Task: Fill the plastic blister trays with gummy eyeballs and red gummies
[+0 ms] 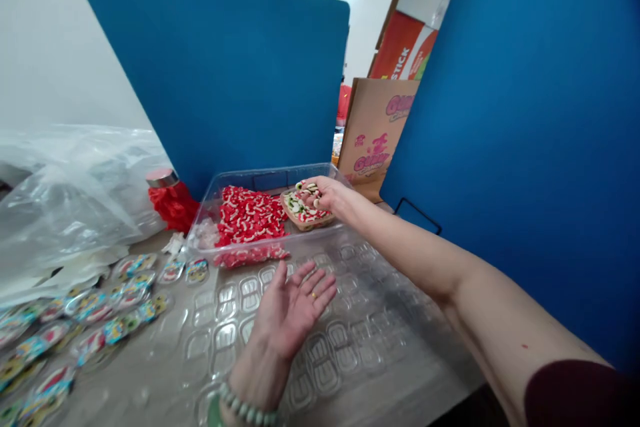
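My left hand (293, 313) is held palm up with its fingers spread and nothing in it, above clear plastic blister trays (327, 350) with rows of moulded cavities. Over a small clear tub (305, 223), my right hand (325, 193) has its fingers curled round several small pale-and-dark gummy candies (311, 188). More candies in white, green and red fill that tub. It sits at the right inside a large clear plastic bin (213, 180). Left of it in the bin lies a heap of red and white gummy candies (250, 213).
Packed candy blisters (93, 307) cover the table's left side. Behind them are a clear plastic bag (85, 180) and a red-wrapped jar (170, 200) with a metal lid. Blue panels (225, 67) stand behind and at the right, with a cardboard box (375, 130) between them.
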### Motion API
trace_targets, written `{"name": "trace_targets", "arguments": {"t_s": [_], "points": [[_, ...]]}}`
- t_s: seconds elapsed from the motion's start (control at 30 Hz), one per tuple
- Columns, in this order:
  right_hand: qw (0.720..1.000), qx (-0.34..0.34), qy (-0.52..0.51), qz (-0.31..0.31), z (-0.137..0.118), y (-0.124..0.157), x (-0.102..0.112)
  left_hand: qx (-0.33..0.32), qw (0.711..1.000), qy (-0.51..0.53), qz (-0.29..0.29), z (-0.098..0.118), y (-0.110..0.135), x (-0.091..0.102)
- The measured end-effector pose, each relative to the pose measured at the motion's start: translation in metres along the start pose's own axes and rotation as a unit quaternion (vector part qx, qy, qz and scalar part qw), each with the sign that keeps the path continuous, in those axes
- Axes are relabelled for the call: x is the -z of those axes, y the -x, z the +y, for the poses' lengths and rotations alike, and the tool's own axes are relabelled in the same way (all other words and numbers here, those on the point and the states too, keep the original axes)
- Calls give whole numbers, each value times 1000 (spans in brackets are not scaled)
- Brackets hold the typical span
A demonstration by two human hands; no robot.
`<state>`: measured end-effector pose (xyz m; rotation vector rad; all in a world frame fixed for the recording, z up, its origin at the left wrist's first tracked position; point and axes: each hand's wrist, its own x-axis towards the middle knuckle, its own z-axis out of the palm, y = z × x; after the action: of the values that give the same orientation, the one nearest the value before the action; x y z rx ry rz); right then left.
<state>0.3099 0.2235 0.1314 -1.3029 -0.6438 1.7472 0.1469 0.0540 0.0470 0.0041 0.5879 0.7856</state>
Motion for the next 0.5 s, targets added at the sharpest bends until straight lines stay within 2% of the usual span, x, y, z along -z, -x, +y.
{"name": "trace_targets", "arguments": {"t_s": [0.1,0.17,0.23,0.3,0.37,0.43,0.5], "points": [[996,-27,58,-62,54,45,-28,4,998,64,-22,-5,9,-16],[984,8,159,-74,95,74,-44,-8,994,105,-37,-7,18,-16],[950,85,293,-61,133,98,-54,-18,992,121,2,-8,31,-8],[881,202,422,-69,164,114,-60,-30,990,132,47,-8,46,7],[787,313,522,-104,189,125,-64,-50,985,145,77,-8,61,25],[702,368,595,-133,208,134,-71,-65,981,155,99,-7,76,41],[645,375,651,-140,220,143,-80,-71,978,159,118,-5,88,55]]}}
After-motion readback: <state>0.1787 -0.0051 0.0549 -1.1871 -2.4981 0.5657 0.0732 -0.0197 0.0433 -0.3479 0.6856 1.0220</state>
